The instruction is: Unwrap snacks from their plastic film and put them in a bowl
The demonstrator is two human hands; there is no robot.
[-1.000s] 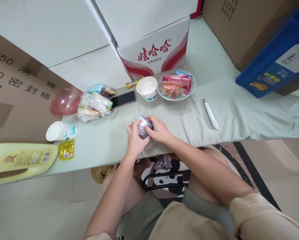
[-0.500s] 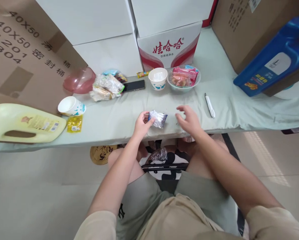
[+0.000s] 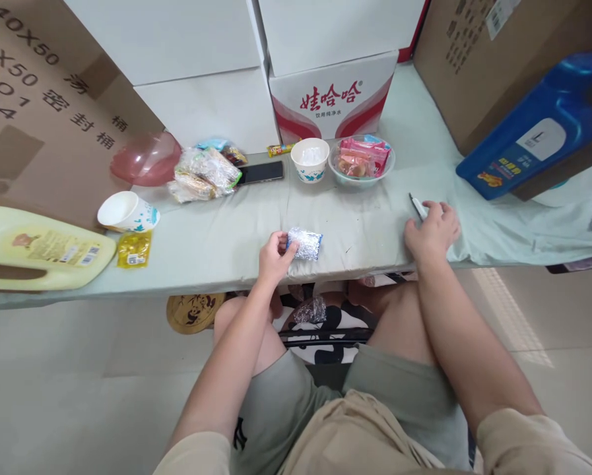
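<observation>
My left hand (image 3: 274,258) is closed on one end of a small silver packet (image 3: 306,244) with blue edges, thumb on top, just above the cloth near the table's front edge. The packet's surface is crinkled and shiny. Over on the right, my right hand (image 3: 433,231) has its fingers around a white utility knife (image 3: 419,208). The knife's narrow dark tip points away from me, and its rear part is hidden under the hand.
Behind stand a paper cup (image 3: 310,170), a bowl of packaged snacks (image 3: 391,173), a phone (image 3: 263,173) and wrapped snacks (image 3: 206,175). Another cup (image 3: 144,212), a yellow packet (image 3: 134,250) and a pale jug (image 3: 53,280) are left; a blue bottle (image 3: 511,161) leans right. Boxes (image 3: 332,99) line the back.
My right hand has moved right, from beside the packet to the utility knife, and closed around it. My left hand keeps hold of the packet. The view has shifted slightly.
</observation>
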